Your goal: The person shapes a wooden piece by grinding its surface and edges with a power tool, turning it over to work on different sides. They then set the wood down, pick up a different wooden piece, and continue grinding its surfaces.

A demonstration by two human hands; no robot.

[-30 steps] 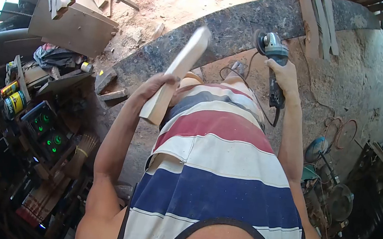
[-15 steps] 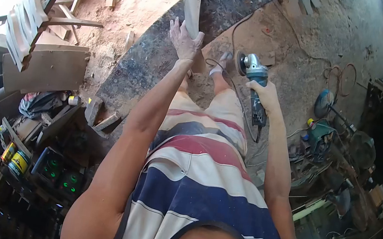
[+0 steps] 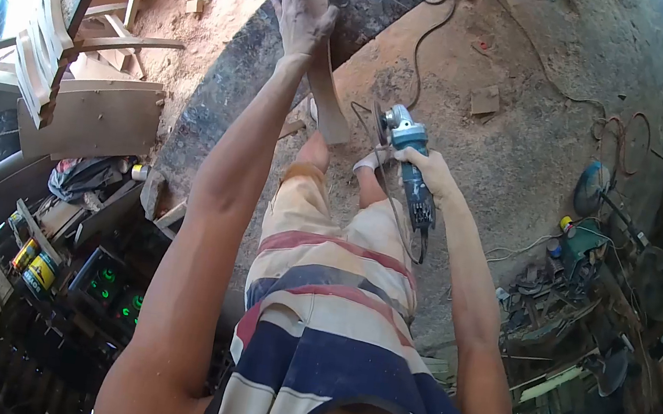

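Observation:
A long, curved wooden piece (image 3: 329,106) slants across the edge of the dark, stained work surface (image 3: 224,92), its lower end near my feet. My left hand (image 3: 300,24) grips it from above, fingers along one side and thumb on the other. In my right hand (image 3: 428,173) is a teal angle grinder (image 3: 414,183), held round its body with the silver head pointing up and away. The grinder's disc (image 3: 381,123) is seen nearly edge-on, to the right of the wood and apart from it. A dark power cord (image 3: 418,66) loops past the tool.
Curved wooden parts (image 3: 40,48) are stacked at the left, beside a wide curved panel (image 3: 96,120). Small wood blocks (image 3: 194,7) lie in sawdust at the top. A standing fan (image 3: 593,190), cables and scrap fill the right side. Yellow cans (image 3: 40,272) stand lower left.
My left hand has moved up and to the left, and more of the wood's lower end now shows below it. The grinder in my right hand has shifted left and slightly down.

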